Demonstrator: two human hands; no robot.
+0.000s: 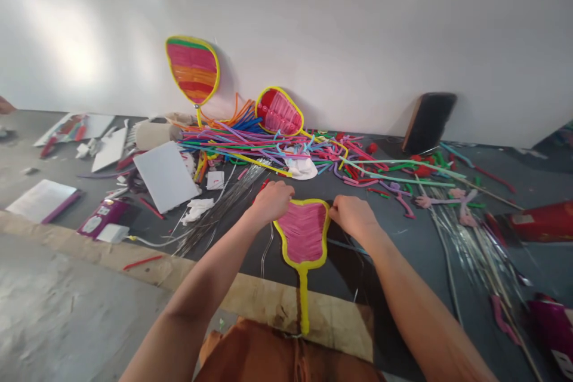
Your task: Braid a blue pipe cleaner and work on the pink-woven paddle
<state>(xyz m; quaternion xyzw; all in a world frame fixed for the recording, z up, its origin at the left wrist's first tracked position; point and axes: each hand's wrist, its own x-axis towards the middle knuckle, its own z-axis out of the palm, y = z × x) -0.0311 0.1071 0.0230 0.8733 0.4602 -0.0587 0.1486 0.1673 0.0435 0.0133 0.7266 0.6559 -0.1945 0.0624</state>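
A pink fan (307, 233) with a fuzzy yellow pipe-cleaner rim and a straight yellow handle (304, 301) is in front of me, its handle pointing at my body. At its upper left corner my left hand (275, 198) is closed, fingertips pinched on the rim. My right hand (351, 213) grips the upper right corner, thumb and fingers together. Behind them lies a heap of coloured pipe cleaners (250, 146). Two similar fans, one striped (192, 68) and one red and pink (280, 112), lean at the white wall.
A phone (430, 122) stands against the wall (335, 24). On the dark table are a white card (165, 176), a purple device (102, 218) with a cable, bundles of thin wire (224, 203) and a red object (544, 222). Brown paper (255, 298) lines the front edge.
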